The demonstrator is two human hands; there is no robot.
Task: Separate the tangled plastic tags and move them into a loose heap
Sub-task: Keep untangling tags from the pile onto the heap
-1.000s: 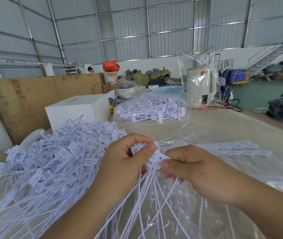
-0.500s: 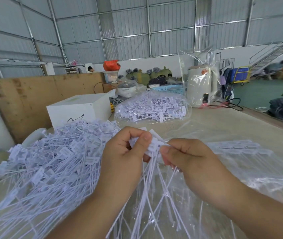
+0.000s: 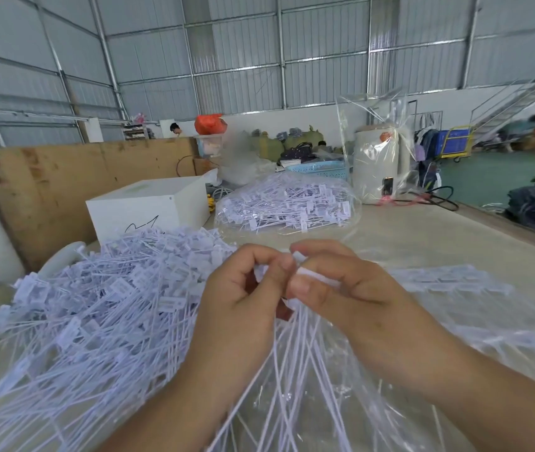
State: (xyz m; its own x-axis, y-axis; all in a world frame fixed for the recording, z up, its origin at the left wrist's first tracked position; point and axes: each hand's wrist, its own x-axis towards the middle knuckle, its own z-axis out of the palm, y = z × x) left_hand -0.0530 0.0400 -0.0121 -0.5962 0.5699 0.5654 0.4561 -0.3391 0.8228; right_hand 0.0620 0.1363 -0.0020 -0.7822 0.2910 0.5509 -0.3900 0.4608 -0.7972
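A bundle of white plastic tags (image 3: 295, 350) with long thin tails hangs between my hands, tails fanning down toward me. My left hand (image 3: 243, 298) pinches the tag heads with thumb and curled fingers. Close against it, my right hand (image 3: 341, 288) grips the same heads from the right side. A big loose heap of separated tags (image 3: 96, 308) lies on the table to the left of my left hand. Under the bundle a clear plastic bag (image 3: 341, 402) is spread, with more tags (image 3: 448, 282) inside at the right.
Another clear bag of tags (image 3: 285, 203) lies further back on the table. A white box (image 3: 149, 203) stands behind the heap, a plywood board (image 3: 64, 184) beyond it. A bagged white kettle (image 3: 380, 164) and black cable (image 3: 439, 197) sit at the back right. The table's right edge (image 3: 520, 233) runs diagonally.
Both hands have risen slightly with the bundle and closed in tighter on the tag heads; the right fingers now overlap the left thumb. The heap has not moved.
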